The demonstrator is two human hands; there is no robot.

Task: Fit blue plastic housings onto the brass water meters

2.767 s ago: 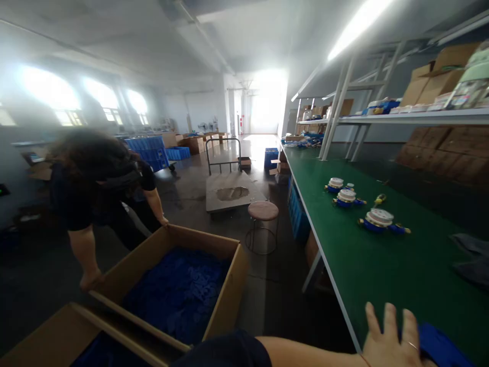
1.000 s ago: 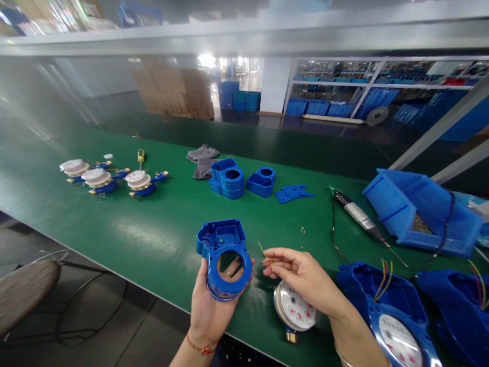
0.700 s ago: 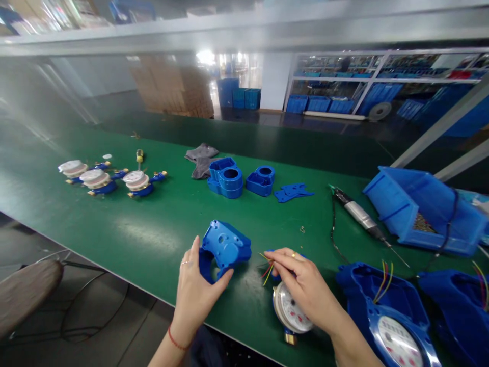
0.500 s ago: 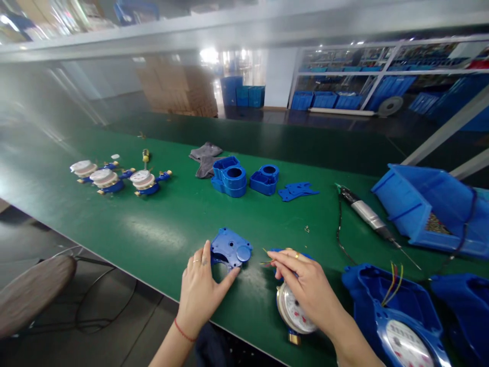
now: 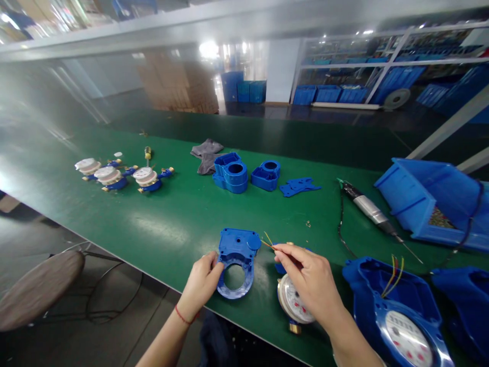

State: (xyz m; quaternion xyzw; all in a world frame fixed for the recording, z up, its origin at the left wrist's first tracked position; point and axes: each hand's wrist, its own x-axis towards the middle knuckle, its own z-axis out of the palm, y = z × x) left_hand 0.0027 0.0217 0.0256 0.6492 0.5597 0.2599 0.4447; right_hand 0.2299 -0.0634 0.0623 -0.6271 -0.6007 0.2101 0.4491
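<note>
My left hand [image 5: 203,279] pinches the left edge of a blue plastic housing cover [image 5: 234,244], which has a large round opening toward me and a raised round cap at its right. Thin yellow and red wires [image 5: 269,241] stick out from between the thumb and fingers of my right hand [image 5: 305,270], their ends close to the cover. Below that hand sits a water meter [image 5: 290,299] with a white dial and a brass fitting, partly hidden by the fingers. Further right stands a blue housing with a meter dial [image 5: 408,336] and upright wires.
An electric screwdriver [image 5: 369,209] lies beside a blue parts bin [image 5: 420,199]. Blue housings [image 5: 233,176], flat blue plates [image 5: 298,186] and a grey cloth [image 5: 206,150] are at the back. Several meters [image 5: 147,178] stand left near a yellow-handled screwdriver [image 5: 147,153]. A stool [image 5: 42,290] is lower left.
The cover has turned so its round opening now faces me, and it has shifted slightly right. My left fingers have closed on its edge. My right hand still pinches the wires.
</note>
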